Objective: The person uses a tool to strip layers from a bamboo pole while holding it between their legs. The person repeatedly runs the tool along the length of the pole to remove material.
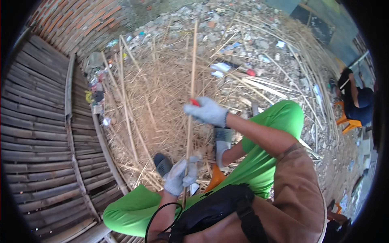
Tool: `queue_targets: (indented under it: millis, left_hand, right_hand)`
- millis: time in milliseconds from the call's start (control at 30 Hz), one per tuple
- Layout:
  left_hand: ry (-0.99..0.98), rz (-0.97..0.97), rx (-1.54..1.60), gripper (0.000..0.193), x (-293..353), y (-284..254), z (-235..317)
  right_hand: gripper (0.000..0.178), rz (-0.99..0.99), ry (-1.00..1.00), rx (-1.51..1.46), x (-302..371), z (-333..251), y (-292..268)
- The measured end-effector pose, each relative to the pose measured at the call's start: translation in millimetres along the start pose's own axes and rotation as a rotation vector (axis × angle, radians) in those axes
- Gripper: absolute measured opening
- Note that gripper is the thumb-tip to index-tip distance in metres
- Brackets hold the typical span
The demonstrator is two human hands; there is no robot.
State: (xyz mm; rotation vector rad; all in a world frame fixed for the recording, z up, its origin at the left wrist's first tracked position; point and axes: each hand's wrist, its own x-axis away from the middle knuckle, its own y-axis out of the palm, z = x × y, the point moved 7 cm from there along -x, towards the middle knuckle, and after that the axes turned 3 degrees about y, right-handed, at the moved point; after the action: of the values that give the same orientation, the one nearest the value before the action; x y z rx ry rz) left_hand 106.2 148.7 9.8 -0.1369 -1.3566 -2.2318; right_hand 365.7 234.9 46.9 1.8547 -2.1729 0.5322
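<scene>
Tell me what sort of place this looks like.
Probably a rough outdoor work yard, though I can't be certain. Dry straw-like strips lie heaped over littered rubble, a slatted panel that looks like bamboo stands at the left, and a brick wall rises behind.

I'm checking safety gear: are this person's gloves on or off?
On: pale gloves cover the left hand and right hand, both at the long stick.

Soft, even daylight; strong fisheye bending, dark corners.
</scene>
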Motion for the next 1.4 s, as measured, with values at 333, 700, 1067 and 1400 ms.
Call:
queue_targets:
  millis: [333,700,1067,1400]
  left_hand:
    - [0.165,0.267,-0.228,0.044,-12.7,-2.3,19.1]
    - [0.115,0.239,-0.166,0.037,-6.3,3.5,19.9]
    - [0.241,0.506,-0.382,0.031,10.6,-11.3,29.3]
    - [0.241,0.542,-0.479,0.029,6.2,-8.4,23.8]
  right_hand:
    - [0.050,-0.321,0.190,0.086,21.5,43.3,65.2]
    - [0.047,0.025,-0.142,0.232,-7.7,10.1,10.3]
    - [0.057,-0.141,-0.515,0.961,39.1,-10.9,79.3]
    - [0.055,-0.143,-0.462,1.063,39.6,-2.9,84.2]
